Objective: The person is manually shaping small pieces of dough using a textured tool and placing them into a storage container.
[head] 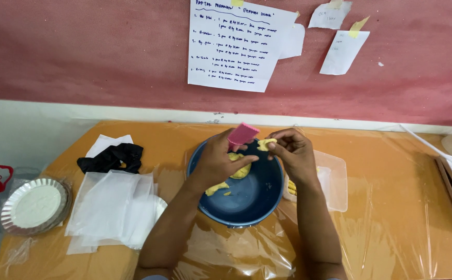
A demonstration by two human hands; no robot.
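Left hand (216,162) over the blue bowl (247,199), closed on a pink scraper (243,134) at the bowl's far rim. Right hand (293,153) beside it, fingertips pinched on a small piece of yellow dough (265,143). Larger dough lump (240,167) inside the bowl, under the left hand; clear plastic tub (335,181) touching the bowl's right side

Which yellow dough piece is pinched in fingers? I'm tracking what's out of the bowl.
The small dough piece in the right hand, raised above the blue bowl; the other pieces lie inside it.

Orange table (392,228) under clear film: blue bowl (252,199), white sheets (114,210), foil pans (34,205)
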